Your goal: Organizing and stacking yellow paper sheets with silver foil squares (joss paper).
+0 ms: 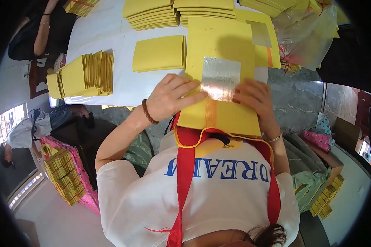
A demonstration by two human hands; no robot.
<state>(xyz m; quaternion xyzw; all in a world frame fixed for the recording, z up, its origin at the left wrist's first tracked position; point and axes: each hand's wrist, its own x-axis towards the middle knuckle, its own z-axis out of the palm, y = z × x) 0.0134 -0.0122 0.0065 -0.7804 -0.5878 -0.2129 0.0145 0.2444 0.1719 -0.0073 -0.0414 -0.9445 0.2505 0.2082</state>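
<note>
Paper in large, bright yellow rectangular sheets (218,39) lies in front of the worker, reaching from the white-topped table (125,84) down over its near edge to the red apron with yellow trim (187,136). On the top sheet sits a shiny silver square (221,72), with a ribbed orange band (210,115) below it. From where I stand, the left hand (169,96) is spread loosely, its fingers reaching the square's left side, while the right hand (255,96) is half curled at its right side. Neither closes around anything that I can see; whether the fingertips press down or pinch an edge, I can't tell.

I'd judge the step in hand to be handling or smoothing the top sheet around its silver patch. The next move, as I read it, calls for light, even contact from both hands and care not to drag the sheet askew.

Just left of it lies a folded yellow paper packet (158,53); farther left stands a fanned row of yellow folded papers (97,74). A translucent plastic bag (309,35) slumps at the table's right side.
</note>
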